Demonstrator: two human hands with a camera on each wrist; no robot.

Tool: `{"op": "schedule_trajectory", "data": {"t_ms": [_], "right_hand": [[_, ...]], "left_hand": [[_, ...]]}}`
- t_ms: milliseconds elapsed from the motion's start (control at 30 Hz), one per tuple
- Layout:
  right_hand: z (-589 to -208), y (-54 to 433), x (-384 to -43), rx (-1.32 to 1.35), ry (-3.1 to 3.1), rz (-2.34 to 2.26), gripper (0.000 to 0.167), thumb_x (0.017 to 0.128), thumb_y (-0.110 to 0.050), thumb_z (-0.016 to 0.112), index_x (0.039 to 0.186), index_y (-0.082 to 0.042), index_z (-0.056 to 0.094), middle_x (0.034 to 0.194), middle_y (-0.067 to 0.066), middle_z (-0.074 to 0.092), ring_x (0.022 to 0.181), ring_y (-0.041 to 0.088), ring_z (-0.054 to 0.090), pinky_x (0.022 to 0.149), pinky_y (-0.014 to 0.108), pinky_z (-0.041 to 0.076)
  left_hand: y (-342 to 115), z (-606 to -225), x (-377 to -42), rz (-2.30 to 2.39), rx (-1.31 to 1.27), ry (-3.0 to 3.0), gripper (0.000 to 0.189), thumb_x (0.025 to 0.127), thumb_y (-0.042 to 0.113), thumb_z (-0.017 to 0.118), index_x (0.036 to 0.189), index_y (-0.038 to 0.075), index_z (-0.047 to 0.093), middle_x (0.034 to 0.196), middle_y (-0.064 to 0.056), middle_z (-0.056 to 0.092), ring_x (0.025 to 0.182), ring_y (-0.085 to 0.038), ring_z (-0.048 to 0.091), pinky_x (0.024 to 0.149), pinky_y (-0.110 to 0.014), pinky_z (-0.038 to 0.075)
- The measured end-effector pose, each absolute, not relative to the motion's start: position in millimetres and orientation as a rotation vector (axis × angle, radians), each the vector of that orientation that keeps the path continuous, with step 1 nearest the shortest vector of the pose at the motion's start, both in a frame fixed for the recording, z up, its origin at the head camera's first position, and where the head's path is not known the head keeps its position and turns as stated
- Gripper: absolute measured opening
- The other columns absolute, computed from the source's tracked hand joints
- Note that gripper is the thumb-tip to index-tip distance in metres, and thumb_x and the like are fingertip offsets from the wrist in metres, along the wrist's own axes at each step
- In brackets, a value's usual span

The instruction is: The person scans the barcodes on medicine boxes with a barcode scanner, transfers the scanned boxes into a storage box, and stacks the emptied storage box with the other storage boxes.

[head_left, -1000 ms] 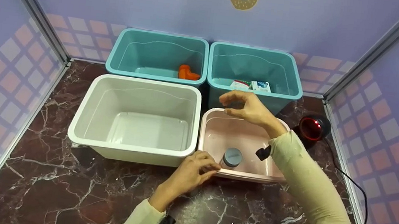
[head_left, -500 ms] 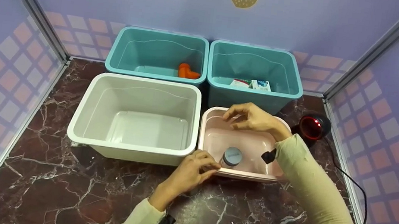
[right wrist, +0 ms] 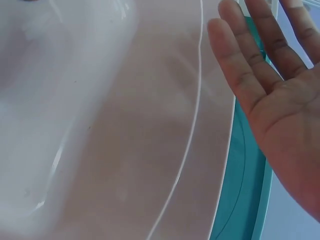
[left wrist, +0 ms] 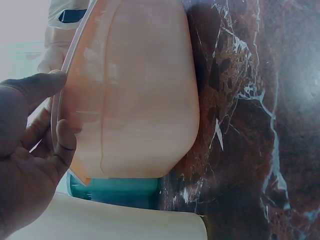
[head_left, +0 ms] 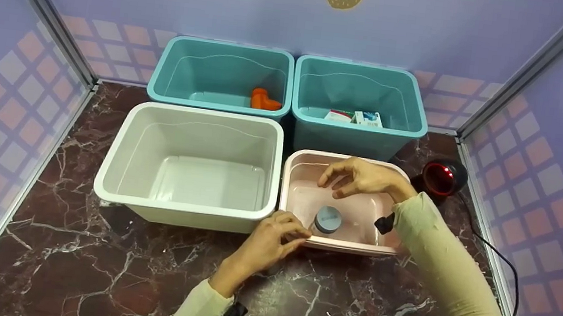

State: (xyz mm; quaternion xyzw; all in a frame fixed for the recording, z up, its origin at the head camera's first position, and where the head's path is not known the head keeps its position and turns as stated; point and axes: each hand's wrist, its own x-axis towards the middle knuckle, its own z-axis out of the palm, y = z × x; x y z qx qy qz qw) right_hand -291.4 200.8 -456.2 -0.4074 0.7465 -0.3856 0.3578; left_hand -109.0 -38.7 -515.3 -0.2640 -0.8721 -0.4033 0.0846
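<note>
At the near left corner of the pink bin (head_left: 356, 246), my left hand (head_left: 264, 241) grips the rim. In the left wrist view the thumb and fingers of the left hand (left wrist: 30, 175) pinch the edge of the bin's wall (left wrist: 145, 90). Inside the bin, close to that corner, stands a jar with a grey lid (head_left: 328, 219). Over the bin's far half hovers my right hand (head_left: 366, 178), holding nothing, its fingers loosely bent. The right wrist view has the palm and fingers of the right hand (right wrist: 287, 112) beside the bin's bare inner wall (right wrist: 145, 115).
A white bin (head_left: 186, 207) stands left of the pink one. Behind are two teal bins: the left (head_left: 213, 106) holds an orange pipe-like piece (head_left: 265, 101), the right (head_left: 346, 144) small boxes (head_left: 367, 118). A black scanner-like device (head_left: 441, 179) glows red at right, trailing a cable.
My right hand has come down and toward me, from near the right teal bin's front to over the pink bin's inside. The left hand and the jar have stayed put.
</note>
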Motion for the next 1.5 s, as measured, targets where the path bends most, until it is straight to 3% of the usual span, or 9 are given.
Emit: {"op": "schedule_trajectory", "data": {"t_ms": [167,300,400,533,767,1500], "right_hand": [[-459.2,203.5,-290.6,-1.055,1.886,-0.938,0.038,0.086,-0.004,0.073,0.123,-0.002,0.063,0.124,0.016,0.064,0.116,0.030,0.063,0.103,0.043,0.052],[-461.7,206.2,-289.2,-1.032,1.862,-0.894,0.042,0.085,-0.006,0.076,0.124,-0.002,0.062,0.126,0.014,0.063,0.117,0.025,0.062,0.106,0.050,0.049],[-463.8,208.4,-288.1,-1.002,1.831,-0.872,0.046,0.083,-0.006,0.078,0.126,-0.001,0.061,0.128,0.015,0.061,0.121,0.032,0.060,0.108,0.059,0.044],[-466.8,210.5,-287.3,-0.966,1.787,-0.848,0.050,0.082,-0.004,0.078,0.128,0.000,0.058,0.132,0.020,0.057,0.127,0.043,0.054,0.109,0.059,0.044],[-473.5,211.5,-286.2,-0.957,1.758,-0.778,0.057,0.078,0.004,0.075,0.130,-0.009,0.057,0.136,0.012,0.056,0.132,0.031,0.051,0.111,0.052,0.044],[-488.0,202.0,-276.8,-1.026,1.714,-0.698,0.069,0.073,0.011,0.072,0.135,-0.013,0.055,0.139,0.009,0.053,0.135,0.026,0.045,0.110,0.049,0.045]], "left_hand": [[-39.4,-515.0,-108.6,-1.197,-0.784,-2.602,0.013,0.088,0.018,0.075,0.100,0.018,0.077,0.095,0.002,0.068,0.098,-0.019,0.061,0.089,-0.032,0.051],[-39.1,-514.8,-108.3,-1.205,-0.790,-2.600,0.013,0.088,0.018,0.075,0.100,0.018,0.077,0.096,0.001,0.068,0.098,-0.020,0.061,0.090,-0.032,0.051],[-38.9,-514.8,-108.7,-1.217,-0.791,-2.601,0.013,0.087,0.019,0.076,0.100,0.018,0.077,0.096,0.001,0.069,0.099,-0.019,0.061,0.090,-0.032,0.051],[-38.9,-514.8,-109.8,-1.218,-0.803,-2.587,0.012,0.087,0.018,0.076,0.100,0.017,0.077,0.095,0.001,0.069,0.099,-0.020,0.061,0.089,-0.031,0.051],[-38.7,-514.0,-110.1,-1.220,-0.800,-2.586,0.012,0.087,0.017,0.076,0.099,0.018,0.077,0.095,0.001,0.069,0.100,-0.021,0.061,0.089,-0.031,0.051],[-37.9,-514.5,-109.0,-1.228,-0.781,-2.629,0.013,0.087,0.019,0.076,0.100,0.018,0.077,0.096,0.001,0.069,0.101,-0.020,0.061,0.091,-0.032,0.052]]}}
